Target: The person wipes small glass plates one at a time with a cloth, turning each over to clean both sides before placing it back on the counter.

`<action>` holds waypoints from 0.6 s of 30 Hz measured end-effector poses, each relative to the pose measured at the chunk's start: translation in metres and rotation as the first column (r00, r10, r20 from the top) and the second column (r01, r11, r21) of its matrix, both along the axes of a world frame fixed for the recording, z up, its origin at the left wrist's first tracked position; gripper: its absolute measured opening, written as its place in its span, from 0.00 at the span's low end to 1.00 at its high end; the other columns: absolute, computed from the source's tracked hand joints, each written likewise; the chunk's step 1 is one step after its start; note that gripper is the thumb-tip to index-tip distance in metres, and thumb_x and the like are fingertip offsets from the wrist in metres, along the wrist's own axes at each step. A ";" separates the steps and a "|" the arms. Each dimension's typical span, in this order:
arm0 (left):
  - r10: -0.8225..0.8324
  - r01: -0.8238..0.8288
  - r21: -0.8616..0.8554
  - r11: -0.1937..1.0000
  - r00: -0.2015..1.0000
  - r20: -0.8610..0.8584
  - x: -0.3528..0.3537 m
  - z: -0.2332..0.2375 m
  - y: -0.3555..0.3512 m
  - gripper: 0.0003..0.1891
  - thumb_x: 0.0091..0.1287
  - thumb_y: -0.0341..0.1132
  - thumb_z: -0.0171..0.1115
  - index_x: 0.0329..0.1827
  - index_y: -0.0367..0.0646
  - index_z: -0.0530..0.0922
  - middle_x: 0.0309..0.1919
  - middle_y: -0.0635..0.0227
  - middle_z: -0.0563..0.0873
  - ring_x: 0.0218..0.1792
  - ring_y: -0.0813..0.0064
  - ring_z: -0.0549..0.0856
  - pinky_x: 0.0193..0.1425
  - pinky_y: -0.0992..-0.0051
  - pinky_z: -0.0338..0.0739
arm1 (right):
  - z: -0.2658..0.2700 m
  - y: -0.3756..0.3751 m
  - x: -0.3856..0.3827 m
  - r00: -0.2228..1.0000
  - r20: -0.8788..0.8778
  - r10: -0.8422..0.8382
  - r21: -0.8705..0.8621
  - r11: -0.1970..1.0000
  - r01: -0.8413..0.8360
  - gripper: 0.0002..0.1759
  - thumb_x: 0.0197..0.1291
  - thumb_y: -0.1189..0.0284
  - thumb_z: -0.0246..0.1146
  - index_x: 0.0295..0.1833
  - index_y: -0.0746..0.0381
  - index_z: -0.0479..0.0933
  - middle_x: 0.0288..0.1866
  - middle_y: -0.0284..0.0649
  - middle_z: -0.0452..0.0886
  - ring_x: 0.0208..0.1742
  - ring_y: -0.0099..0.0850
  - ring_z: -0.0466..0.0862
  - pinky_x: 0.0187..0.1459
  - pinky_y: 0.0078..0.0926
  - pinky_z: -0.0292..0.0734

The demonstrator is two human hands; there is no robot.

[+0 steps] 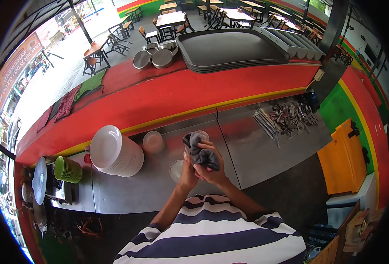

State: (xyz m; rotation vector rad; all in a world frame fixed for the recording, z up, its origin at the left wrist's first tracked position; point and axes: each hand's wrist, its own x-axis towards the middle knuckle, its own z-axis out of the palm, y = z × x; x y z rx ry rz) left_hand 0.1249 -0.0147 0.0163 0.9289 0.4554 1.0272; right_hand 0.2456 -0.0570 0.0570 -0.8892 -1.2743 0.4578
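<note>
Both hands are together over the steel counter (137,191). My right hand (213,170) is closed around a bunched dark grey cloth (202,154). My left hand (187,170) is closed on the near side of a clear round dish (202,134), whose rim shows just beyond the cloth. Cloth and fingers hide most of this dish, so its exact shape cannot be made out. Another clear round dish (175,170) rests on the counter beside my left wrist. Farther left is a small stack of translucent bowls (153,142).
A tall stack of white plates (115,152) and green bowls (67,170) stand left. Spoons and forks (291,116) lie in a heap to the right. A red ledge (168,97) behind holds black trays (232,48) and metal tins (161,57). An orange box (343,160) stands right.
</note>
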 end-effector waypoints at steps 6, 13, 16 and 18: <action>0.140 -0.146 -0.038 0.989 0.982 -0.128 -0.018 0.006 0.014 0.15 0.72 0.31 0.66 0.58 0.39 0.75 0.44 0.67 0.87 0.43 0.78 0.88 0.49 0.75 0.85 | -0.012 0.003 0.014 0.908 -0.407 0.103 -0.262 0.939 -0.224 0.24 0.61 0.76 0.68 0.63 0.66 0.76 0.51 0.35 0.82 0.50 0.18 0.80 0.55 0.20 0.75; 0.158 -0.170 -0.015 0.985 0.943 -0.291 -0.024 0.041 0.016 0.13 0.79 0.37 0.54 0.59 0.37 0.72 0.40 0.61 0.87 0.36 0.73 0.89 0.37 0.74 0.88 | 0.011 0.004 0.026 0.640 -0.764 -0.085 -0.240 0.958 -0.159 0.21 0.67 0.72 0.66 0.63 0.65 0.73 0.53 0.35 0.80 0.51 0.23 0.81 0.54 0.23 0.78; 0.133 -0.139 0.005 0.990 0.938 -0.319 -0.024 0.031 0.018 0.13 0.82 0.40 0.51 0.55 0.37 0.72 0.40 0.58 0.88 0.35 0.74 0.89 0.33 0.77 0.85 | 0.005 0.004 0.025 0.892 -0.451 -0.030 -0.211 0.975 -0.074 0.24 0.66 0.71 0.67 0.65 0.63 0.73 0.59 0.40 0.80 0.60 0.31 0.81 0.62 0.31 0.76; 0.152 -0.121 0.100 0.988 0.898 -0.413 -0.021 0.013 0.023 0.13 0.83 0.40 0.48 0.54 0.37 0.72 0.39 0.58 0.88 0.33 0.74 0.88 0.30 0.77 0.83 | 0.010 0.011 0.016 0.957 0.269 -0.107 -0.084 0.987 0.134 0.28 0.61 0.73 0.69 0.67 0.62 0.72 0.63 0.45 0.78 0.64 0.41 0.79 0.65 0.38 0.74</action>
